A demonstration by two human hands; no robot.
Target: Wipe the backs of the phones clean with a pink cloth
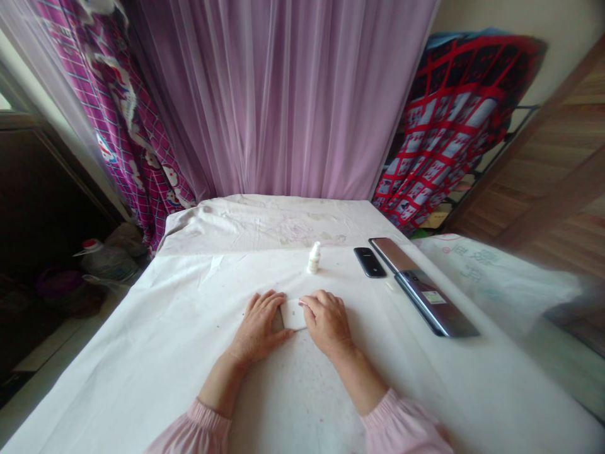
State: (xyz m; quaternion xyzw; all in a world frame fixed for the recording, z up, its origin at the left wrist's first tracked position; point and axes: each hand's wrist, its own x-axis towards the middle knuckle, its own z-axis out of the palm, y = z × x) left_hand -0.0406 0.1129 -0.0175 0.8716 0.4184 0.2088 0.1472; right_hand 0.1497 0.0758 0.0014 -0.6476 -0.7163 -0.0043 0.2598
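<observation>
Two bare hands at work on the table (142, 359), so I'll go by the little white bottle (313, 261), which is standing upright. Just on the near side of it, a bit left, is a flat white piece (293, 314) lying between the hands. Left hand (259, 325) is nearer than the bottle and off to its left, palm down, with the fingers stretched forward close together and the thumb spread away from them, along the piece's left side. Right hand (328, 320) is nearer than the bottle and slightly right, fingers curled in over the piece's right side; can't tell if they're really pinching anything, too small to see. Pink sleeves on both arms. Right of the bottle there's a small black phone (370, 262), and farther right some long glossy stuff (432, 301), could be one device or two, honestly can't tell. Way beyond the bottle hangs a purple curtain (283, 94).
</observation>
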